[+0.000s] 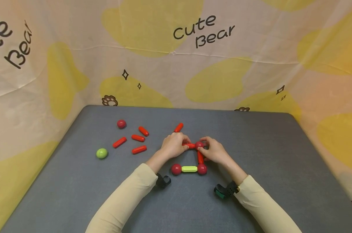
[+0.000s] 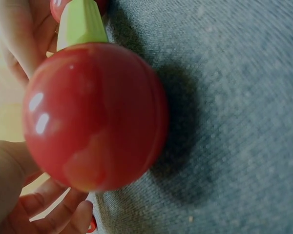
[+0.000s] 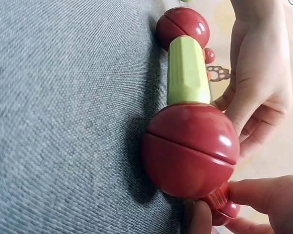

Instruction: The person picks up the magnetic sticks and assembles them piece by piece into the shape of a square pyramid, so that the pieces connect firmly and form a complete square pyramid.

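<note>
A connected toy shape of balls and rods lies on the table. Its near side is a lime-green ribbed rod [image 1: 189, 169] between two red balls, a left one [image 1: 176, 169] and a right one [image 1: 202, 169]. From the right ball a red rod [image 1: 200, 157] runs back to a third red ball [image 1: 199, 145]. My right hand [image 1: 216, 151] grips this far ball, its fingers also close to that rod. With its fingertips my left hand [image 1: 174, 144] pinches another red rod [image 1: 189, 146], whose end meets the far ball. In the left wrist view, the near-left ball [image 2: 95, 117] hides much.
Left of the hands lie several loose red rods [image 1: 138, 138], a red ball [image 1: 121, 124] and a green ball [image 1: 101, 153]. One more red rod [image 1: 178, 127] is just behind my left hand. A patterned cloth [image 1: 216, 81] stands behind the grey table [image 1: 266, 155].
</note>
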A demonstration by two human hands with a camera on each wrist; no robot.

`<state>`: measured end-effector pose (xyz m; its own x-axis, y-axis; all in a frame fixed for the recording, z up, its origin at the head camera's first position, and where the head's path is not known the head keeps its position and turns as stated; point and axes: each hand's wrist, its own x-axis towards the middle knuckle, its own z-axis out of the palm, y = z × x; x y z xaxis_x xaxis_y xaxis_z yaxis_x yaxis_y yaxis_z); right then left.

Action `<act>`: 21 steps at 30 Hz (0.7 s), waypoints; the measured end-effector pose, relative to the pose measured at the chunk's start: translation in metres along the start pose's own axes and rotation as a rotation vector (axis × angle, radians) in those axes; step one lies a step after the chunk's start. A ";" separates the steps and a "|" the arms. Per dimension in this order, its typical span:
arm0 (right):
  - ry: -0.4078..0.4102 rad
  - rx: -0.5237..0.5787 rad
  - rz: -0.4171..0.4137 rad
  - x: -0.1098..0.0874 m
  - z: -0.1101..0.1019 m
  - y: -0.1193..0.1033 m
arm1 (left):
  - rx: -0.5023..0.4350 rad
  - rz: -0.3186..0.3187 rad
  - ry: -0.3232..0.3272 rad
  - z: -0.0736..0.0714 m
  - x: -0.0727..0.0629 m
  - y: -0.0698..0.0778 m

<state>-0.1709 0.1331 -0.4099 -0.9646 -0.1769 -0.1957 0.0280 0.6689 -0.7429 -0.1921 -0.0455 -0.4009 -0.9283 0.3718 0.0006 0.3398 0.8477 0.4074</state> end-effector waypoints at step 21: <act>0.017 0.002 0.003 0.001 0.002 0.002 | -0.112 0.021 0.019 -0.017 -0.014 -0.011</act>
<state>-0.1715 0.1326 -0.4129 -0.9687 -0.1629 -0.1872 0.0314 0.6677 -0.7438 -0.1853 -0.0662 -0.3896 -0.9241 0.3812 0.0272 0.3415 0.7917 0.5065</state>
